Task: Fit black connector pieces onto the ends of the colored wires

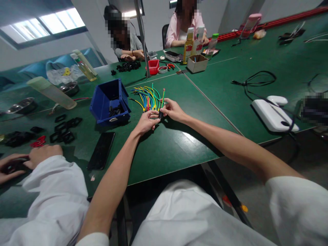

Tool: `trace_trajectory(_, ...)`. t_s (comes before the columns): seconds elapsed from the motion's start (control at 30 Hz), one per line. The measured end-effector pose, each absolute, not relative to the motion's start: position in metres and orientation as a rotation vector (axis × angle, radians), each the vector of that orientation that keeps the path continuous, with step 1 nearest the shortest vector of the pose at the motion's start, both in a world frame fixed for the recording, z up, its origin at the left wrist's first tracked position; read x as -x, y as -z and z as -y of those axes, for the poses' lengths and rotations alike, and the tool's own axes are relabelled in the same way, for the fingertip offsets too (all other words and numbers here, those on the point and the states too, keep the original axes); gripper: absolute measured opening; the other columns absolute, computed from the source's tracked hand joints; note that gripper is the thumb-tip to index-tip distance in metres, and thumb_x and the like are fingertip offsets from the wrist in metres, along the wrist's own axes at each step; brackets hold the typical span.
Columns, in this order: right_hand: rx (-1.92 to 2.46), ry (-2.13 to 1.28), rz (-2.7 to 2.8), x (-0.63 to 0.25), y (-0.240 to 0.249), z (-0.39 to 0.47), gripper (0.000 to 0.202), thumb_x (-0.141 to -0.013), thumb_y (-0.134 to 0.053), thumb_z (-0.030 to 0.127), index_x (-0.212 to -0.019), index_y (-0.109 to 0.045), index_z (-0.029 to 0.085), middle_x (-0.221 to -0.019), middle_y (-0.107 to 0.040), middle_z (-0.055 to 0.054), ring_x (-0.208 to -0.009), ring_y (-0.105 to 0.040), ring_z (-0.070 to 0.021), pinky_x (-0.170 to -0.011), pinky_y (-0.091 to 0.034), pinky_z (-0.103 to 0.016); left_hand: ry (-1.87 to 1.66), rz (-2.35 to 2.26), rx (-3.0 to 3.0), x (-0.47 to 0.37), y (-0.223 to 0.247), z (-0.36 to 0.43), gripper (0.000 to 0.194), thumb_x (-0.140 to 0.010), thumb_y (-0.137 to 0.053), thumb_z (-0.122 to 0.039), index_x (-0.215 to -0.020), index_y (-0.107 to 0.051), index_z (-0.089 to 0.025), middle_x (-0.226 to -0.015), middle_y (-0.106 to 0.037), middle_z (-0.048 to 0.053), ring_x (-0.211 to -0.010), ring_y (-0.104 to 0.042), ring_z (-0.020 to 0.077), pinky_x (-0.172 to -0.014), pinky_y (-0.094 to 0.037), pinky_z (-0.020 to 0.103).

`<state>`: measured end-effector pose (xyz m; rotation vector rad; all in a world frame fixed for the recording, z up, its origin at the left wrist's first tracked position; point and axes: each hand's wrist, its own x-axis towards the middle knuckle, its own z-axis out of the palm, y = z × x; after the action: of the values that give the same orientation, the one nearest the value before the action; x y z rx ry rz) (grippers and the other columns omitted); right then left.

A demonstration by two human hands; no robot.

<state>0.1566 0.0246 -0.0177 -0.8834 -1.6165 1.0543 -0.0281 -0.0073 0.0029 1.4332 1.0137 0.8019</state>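
Note:
My left hand [146, 123] pinches the lower end of a small black cylindrical part [160, 114], thumb and fingers closed on it. A green wire [163, 97] with a reddish tip stands up out of or beside that part; how they join is too small to tell. Around the wire, where it meets the black part, the fingers of my right hand [174, 110] are closed. Just behind both hands lies a fanned bundle of yellow, green, blue and red wires [148, 95] on the green table.
To the left stand a blue bin [98, 118] holding black parts and a black phone [101, 150]. A co-worker's hand [46, 155] is at far left by black frames [64, 131]. White device [273, 114] with cables lies right; two people sit opposite behind bottles [188, 48] and a red tray [153, 67].

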Motion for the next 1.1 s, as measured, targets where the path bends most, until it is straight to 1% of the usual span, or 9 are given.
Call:
trace_trajectory(0.1,0.851,-1.072,1.594,-0.1575,0.0188,-0.0259,0.050,-0.079,-0.066,0.029,-0.123,-0.047,0.015,-0.062,-0.058,0.007,-0.052,-0.057,-0.0103,-0.053,-0.047,-0.023,-0.806,-1.018,-1.460,0.0280,-0.0015,0.0070,0.042,-0.070,-0.076,-0.025,-0.105,-0.055,-0.017,-0.094,-0.068,0.004,-0.042,-0.048,0.0020,-0.038,-0.038,0.016)
trace_trajectory(0.27,0.835,-1.087,1.572,-0.1572,0.0185,-0.0255,0.051,-0.079,-0.067,0.031,-0.123,-0.047,0.015,-0.064,-0.060,0.006,-0.053,-0.058,-0.0107,-0.053,-0.047,-0.024,-0.812,-0.973,-1.461,0.0289,0.0000,0.0059,0.040,-0.072,-0.074,-0.026,-0.105,-0.054,-0.017,-0.089,-0.065,0.001,-0.041,-0.046,0.0019,-0.037,-0.038,0.017)
trace_trajectory(0.43,0.799,-1.137,1.503,-0.1544,0.0139,-0.0222,0.054,-0.078,-0.069,0.037,-0.122,-0.046,0.016,-0.063,-0.059,0.006,-0.053,-0.058,-0.0108,-0.053,-0.047,-0.024,-0.838,-0.943,-1.465,0.0288,-0.0025,0.0065,0.043,-0.070,-0.074,-0.026,-0.108,-0.056,-0.015,-0.095,-0.064,0.003,-0.039,-0.043,0.0007,-0.035,-0.037,0.018)
trace_trajectory(0.6,0.775,-1.186,1.448,-0.1527,0.0115,-0.0214,0.058,-0.076,-0.071,0.041,-0.121,-0.045,0.016,-0.062,-0.057,0.007,-0.052,-0.055,-0.0095,-0.053,-0.046,-0.022,-0.872,-0.963,-1.407,0.0271,-0.0002,0.0049,0.050,-0.066,-0.078,-0.032,-0.108,-0.058,-0.014,-0.095,-0.069,0.006,-0.042,-0.045,0.0014,-0.037,-0.036,0.017)
trace_trajectory(0.7,0.766,-1.211,1.430,-0.1531,0.0132,-0.0230,0.059,-0.075,-0.071,0.042,-0.121,-0.045,0.016,-0.060,-0.056,0.008,-0.052,-0.053,-0.0089,-0.052,-0.045,-0.022,-0.881,-0.972,-1.401,0.0265,0.0014,0.0036,0.050,-0.065,-0.079,-0.033,-0.107,-0.060,-0.013,-0.090,-0.070,0.006,-0.042,-0.046,0.0023,-0.037,-0.036,0.017)
trace_trajectory(0.83,0.756,-1.240,1.432,-0.1545,0.0163,-0.0256,0.060,-0.075,-0.071,0.041,-0.122,-0.043,0.015,-0.061,-0.056,0.008,-0.052,-0.052,-0.0088,-0.053,-0.044,-0.022,-0.890,-0.972,-1.398,0.0257,0.0011,0.0038,0.048,-0.066,-0.078,-0.032,-0.107,-0.062,-0.013,-0.086,-0.070,0.005,-0.042,-0.045,0.0029,-0.037,-0.036,0.018)
trace_trajectory(1.1,0.763,-1.183,1.481,-0.1535,0.0170,-0.0259,0.060,-0.077,-0.070,0.043,-0.124,-0.043,0.016,-0.063,-0.057,0.007,-0.055,-0.055,-0.0095,-0.055,-0.047,-0.023,-0.917,-0.998,-1.350,0.0250,0.0005,0.0059,0.045,-0.064,-0.078,-0.025,-0.105,-0.063,-0.012,-0.090,-0.071,0.007,-0.042,-0.047,0.0028,-0.038,-0.037,0.018)
